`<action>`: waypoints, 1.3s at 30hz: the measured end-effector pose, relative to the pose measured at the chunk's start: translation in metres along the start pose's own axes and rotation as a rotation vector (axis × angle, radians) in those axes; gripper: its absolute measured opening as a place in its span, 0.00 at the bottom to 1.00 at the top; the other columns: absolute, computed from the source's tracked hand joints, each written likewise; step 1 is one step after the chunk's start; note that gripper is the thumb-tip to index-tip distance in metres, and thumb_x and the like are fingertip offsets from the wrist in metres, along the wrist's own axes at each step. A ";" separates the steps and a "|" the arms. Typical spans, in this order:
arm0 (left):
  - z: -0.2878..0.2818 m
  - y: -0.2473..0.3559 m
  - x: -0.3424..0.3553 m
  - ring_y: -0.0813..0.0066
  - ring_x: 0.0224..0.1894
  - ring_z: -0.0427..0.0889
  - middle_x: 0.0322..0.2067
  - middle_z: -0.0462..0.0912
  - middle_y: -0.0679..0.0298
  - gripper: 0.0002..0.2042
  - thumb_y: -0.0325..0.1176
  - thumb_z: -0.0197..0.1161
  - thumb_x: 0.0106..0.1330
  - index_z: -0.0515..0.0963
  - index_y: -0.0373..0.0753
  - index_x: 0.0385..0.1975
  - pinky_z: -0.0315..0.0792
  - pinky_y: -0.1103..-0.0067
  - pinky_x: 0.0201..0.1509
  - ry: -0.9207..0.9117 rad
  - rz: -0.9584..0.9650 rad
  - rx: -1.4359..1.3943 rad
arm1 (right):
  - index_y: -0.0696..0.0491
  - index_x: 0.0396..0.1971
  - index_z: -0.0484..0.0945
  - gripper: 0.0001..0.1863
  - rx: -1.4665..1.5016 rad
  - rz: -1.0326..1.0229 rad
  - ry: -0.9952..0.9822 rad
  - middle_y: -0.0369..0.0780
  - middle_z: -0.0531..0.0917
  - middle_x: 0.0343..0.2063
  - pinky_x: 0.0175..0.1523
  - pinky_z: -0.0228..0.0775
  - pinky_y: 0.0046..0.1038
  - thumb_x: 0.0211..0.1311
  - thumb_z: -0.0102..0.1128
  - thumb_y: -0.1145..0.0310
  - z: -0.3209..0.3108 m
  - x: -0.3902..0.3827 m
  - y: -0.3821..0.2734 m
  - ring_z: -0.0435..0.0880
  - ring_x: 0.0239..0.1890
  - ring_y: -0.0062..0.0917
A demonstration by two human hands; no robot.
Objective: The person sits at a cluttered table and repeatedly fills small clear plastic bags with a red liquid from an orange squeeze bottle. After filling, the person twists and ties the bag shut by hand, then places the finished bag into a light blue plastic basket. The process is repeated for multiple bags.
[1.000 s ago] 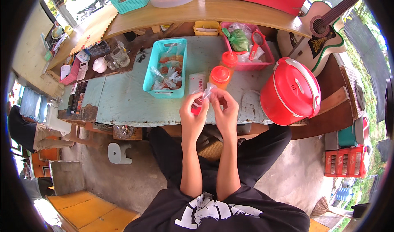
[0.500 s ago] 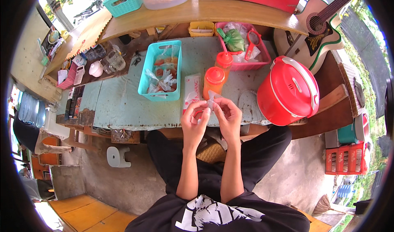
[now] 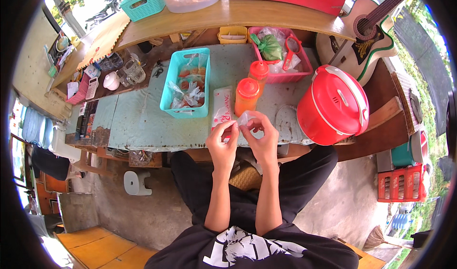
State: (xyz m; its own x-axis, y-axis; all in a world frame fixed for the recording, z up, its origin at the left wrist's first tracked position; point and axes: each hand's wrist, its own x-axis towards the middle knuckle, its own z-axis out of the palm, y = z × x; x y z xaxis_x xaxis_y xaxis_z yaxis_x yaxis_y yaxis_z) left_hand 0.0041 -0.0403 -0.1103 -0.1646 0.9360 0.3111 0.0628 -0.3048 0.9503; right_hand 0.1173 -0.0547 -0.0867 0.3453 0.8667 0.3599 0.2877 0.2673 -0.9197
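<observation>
Clear plastic pc. (image 3: 244, 117), small, thin, crumpled: held up btwn the two hands, above near edge of table (image 3: 143, 121) (pale blue-green, worn paint).

L hand (image 3: 222, 141): thumb & forefinger tips together, at L side of plastic pc.; can't tell if they pinch it.

R hand (image 3: 263, 143): thumb & forefinger clamped on plastic pc., other fingers curled.

Packet (image 3: 222, 104), white w/ red print, qty 1: lies on table just beyond L hand, near end partly hidden by it.

Squeeze bottles, orange w/ red-orange caps, qty 2: front bottle (image 3: 246, 100) upright beside packet; rear bottle (image 3: 260, 73) upright just behind it.

Turquoise basket (image 3: 184, 113), rect.: L of packet, w/ clear bags of orange-brown contents.

Pink basket (image 3: 291, 77): far R part of table, w/ green bag (image 3: 270, 47) & other clear bags.

Sm. yellow tray (image 3: 233, 34): L of pink basket, under shelf (image 3: 276, 13) (wood).

Red tub (image 3: 332, 107), round, lidded, white handle: R end of table.

Guitar (image 3: 364, 33), cream w/ green edging: leans behind red tub.

Stool (image 3: 136, 183), white, low: on floor, L.
</observation>
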 end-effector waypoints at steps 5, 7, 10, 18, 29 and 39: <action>0.007 0.001 -0.005 0.79 0.36 0.86 0.34 0.86 0.62 0.09 0.19 0.67 0.62 0.82 0.31 0.41 0.78 0.82 0.41 -0.043 -0.019 -0.002 | 0.58 0.42 0.83 0.11 0.015 0.084 0.166 0.38 0.84 0.27 0.35 0.70 0.23 0.59 0.65 0.78 0.008 -0.002 0.001 0.79 0.28 0.18; 0.012 0.004 -0.006 0.78 0.36 0.86 0.34 0.87 0.61 0.09 0.19 0.67 0.61 0.82 0.31 0.41 0.79 0.82 0.41 -0.036 -0.052 -0.015 | 0.58 0.41 0.84 0.09 0.011 0.129 0.177 0.38 0.85 0.28 0.34 0.69 0.22 0.60 0.65 0.77 0.012 -0.003 0.002 0.80 0.28 0.17; 0.012 0.002 -0.007 0.75 0.34 0.87 0.33 0.87 0.59 0.09 0.19 0.68 0.60 0.81 0.31 0.40 0.80 0.80 0.40 0.010 -0.032 0.074 | 0.59 0.41 0.84 0.08 0.003 0.144 0.154 0.38 0.85 0.29 0.34 0.70 0.22 0.62 0.63 0.76 0.013 -0.005 0.004 0.80 0.29 0.16; 0.012 -0.008 -0.007 0.81 0.29 0.82 0.29 0.86 0.63 0.07 0.26 0.65 0.66 0.82 0.31 0.41 0.75 0.81 0.33 0.030 -0.130 0.069 | 0.61 0.41 0.80 0.07 0.324 0.297 0.034 0.34 0.83 0.29 0.37 0.69 0.19 0.66 0.62 0.74 0.015 -0.005 0.014 0.77 0.31 0.12; 0.000 -0.011 -0.002 0.88 0.33 0.75 0.35 0.82 0.71 0.09 0.33 0.64 0.70 0.81 0.34 0.43 0.69 0.86 0.35 0.090 -0.419 -0.362 | 0.55 0.36 0.77 0.11 0.047 0.068 -0.056 0.32 0.78 0.26 0.34 0.64 0.21 0.55 0.71 0.75 0.015 -0.007 0.006 0.68 0.27 0.15; 0.007 -0.009 -0.005 0.81 0.26 0.72 0.27 0.80 0.67 0.07 0.23 0.69 0.61 0.83 0.34 0.38 0.68 0.80 0.32 0.028 -0.027 0.055 | 0.59 0.38 0.82 0.10 -0.117 -0.058 0.147 0.42 0.82 0.29 0.37 0.72 0.29 0.55 0.66 0.79 0.015 -0.006 0.012 0.76 0.27 0.28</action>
State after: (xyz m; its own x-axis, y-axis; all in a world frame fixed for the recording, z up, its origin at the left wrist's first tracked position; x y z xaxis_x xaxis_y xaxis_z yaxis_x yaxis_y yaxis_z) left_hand 0.0114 -0.0405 -0.1205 -0.1948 0.9381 0.2865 0.1119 -0.2689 0.9566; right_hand 0.1054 -0.0503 -0.1023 0.4497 0.7778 0.4390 0.4101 0.2568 -0.8751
